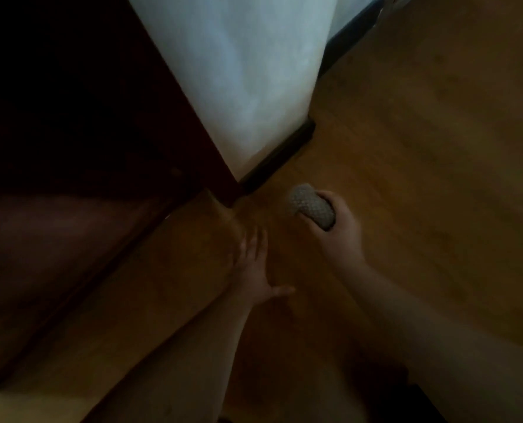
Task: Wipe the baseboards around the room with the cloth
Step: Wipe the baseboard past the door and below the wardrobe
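From the head camera, the right hand (338, 227) grips a bunched cloth (312, 207) just above the floor (421, 148), near the dark baseboard (280, 154), which lies up-left of it and runs diagonally toward upper right. The left hand (254, 267) presses spread flat, farther back.

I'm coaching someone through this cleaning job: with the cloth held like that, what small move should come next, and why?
Probably bring the right hand, which grips the bunched grey textured cloth, forward and left to the dark baseboard strip under the white wall. The cloth looks clear of the strip, over the wooden floor, while the left hand lies flat on the floor.
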The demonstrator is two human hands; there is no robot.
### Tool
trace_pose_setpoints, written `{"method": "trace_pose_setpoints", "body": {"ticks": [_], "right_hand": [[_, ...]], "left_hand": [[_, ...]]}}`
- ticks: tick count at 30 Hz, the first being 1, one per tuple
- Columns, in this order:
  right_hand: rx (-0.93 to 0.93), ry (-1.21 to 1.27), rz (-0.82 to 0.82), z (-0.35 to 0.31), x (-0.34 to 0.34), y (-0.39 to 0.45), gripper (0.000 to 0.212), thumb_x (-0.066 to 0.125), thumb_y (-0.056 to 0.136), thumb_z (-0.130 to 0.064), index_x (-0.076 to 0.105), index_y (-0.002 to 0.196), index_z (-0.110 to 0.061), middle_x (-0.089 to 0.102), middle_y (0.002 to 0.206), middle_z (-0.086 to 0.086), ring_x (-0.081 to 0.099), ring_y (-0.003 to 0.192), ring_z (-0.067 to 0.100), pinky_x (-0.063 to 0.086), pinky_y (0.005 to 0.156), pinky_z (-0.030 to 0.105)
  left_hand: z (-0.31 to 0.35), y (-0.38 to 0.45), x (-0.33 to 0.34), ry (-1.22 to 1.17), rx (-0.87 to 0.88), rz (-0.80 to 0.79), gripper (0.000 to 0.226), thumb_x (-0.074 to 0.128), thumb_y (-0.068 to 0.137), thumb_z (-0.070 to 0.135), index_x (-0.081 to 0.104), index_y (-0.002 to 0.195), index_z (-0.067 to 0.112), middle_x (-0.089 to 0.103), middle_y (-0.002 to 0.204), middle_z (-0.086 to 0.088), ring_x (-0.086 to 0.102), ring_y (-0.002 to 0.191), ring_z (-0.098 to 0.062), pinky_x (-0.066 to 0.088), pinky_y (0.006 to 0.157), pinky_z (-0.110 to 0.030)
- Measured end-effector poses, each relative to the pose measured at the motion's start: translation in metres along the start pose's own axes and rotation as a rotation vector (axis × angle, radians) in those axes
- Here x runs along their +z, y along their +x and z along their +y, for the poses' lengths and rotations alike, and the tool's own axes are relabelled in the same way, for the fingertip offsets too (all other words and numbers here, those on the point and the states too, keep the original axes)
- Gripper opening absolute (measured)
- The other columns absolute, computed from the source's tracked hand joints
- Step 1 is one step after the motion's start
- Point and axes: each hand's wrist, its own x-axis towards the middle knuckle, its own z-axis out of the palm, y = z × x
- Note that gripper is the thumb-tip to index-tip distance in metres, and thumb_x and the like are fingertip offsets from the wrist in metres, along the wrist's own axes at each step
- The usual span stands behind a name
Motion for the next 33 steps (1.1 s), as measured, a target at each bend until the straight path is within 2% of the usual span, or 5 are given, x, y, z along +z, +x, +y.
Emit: {"method": "trace_pose_setpoints", "body": {"ticks": [5, 11, 17, 24, 33], "right_hand": [[-0.052, -0.026, -0.058, 0.063, 0.042, 0.040, 0.049, 0.076, 0.081, -0.038, 0.054, 0.124, -0.031, 0.060, 0.121, -0.011, 0.056, 0.109, 0.007, 0.047, 0.092, 0.027], [-0.154, 0.012, -0.125, 0.090, 0.077, 0.044, 0.054, 0.079, 0.079, -0.031, 0.058, 0.127, -0.021, 0.060, 0.126, -0.001, 0.056, 0.115, 0.013, 0.047, 0.098, 0.038], [-0.242, -0.009, -0.137, 0.086, 0.092, 0.060, 0.055, 0.082, 0.076, -0.033, 0.061, 0.124, -0.015, 0.063, 0.122, 0.003, 0.058, 0.112, 0.019, 0.046, 0.097, 0.034], [-0.307, -0.091, -0.305, 0.061, 0.103, 0.095, 0.055, 0.086, 0.071, -0.031, 0.063, 0.117, -0.011, 0.067, 0.112, 0.005, 0.057, 0.101, 0.009, 0.037, 0.082, 0.013], [-0.252, -0.230, -0.207, 0.070, 0.046, 0.158, 0.051, 0.084, 0.072, -0.030, 0.062, 0.115, -0.015, 0.061, 0.108, -0.004, 0.053, 0.097, 0.007, 0.038, 0.079, 0.018]], "left_hand": [[-0.018, 0.040, 0.072, -0.023, -0.047, 0.098, 0.146, 0.045, 0.052, 0.098, -0.040, 0.146, 0.025, -0.044, 0.154, 0.003, -0.040, 0.143, -0.021, -0.016, 0.118, -0.054], [-0.016, 0.043, 0.080, 0.010, -0.054, 0.156, 0.145, 0.042, 0.052, 0.099, -0.040, 0.146, 0.024, -0.049, 0.151, 0.005, -0.049, 0.136, -0.018, -0.019, 0.115, -0.052], [-0.013, 0.040, 0.075, -0.037, -0.042, 0.151, 0.147, 0.057, 0.057, 0.092, -0.046, 0.139, 0.027, -0.053, 0.147, 0.009, -0.049, 0.135, -0.016, -0.021, 0.114, -0.050], [-0.020, 0.041, 0.079, -0.059, -0.013, 0.167, 0.145, 0.053, 0.053, 0.095, -0.041, 0.144, 0.032, -0.049, 0.150, 0.011, -0.045, 0.138, -0.013, -0.023, 0.112, -0.050], [-0.021, 0.045, 0.081, -0.055, -0.019, 0.173, 0.146, 0.049, 0.048, 0.097, -0.043, 0.142, 0.034, -0.050, 0.150, 0.011, -0.047, 0.136, -0.013, -0.022, 0.112, -0.051]]}}
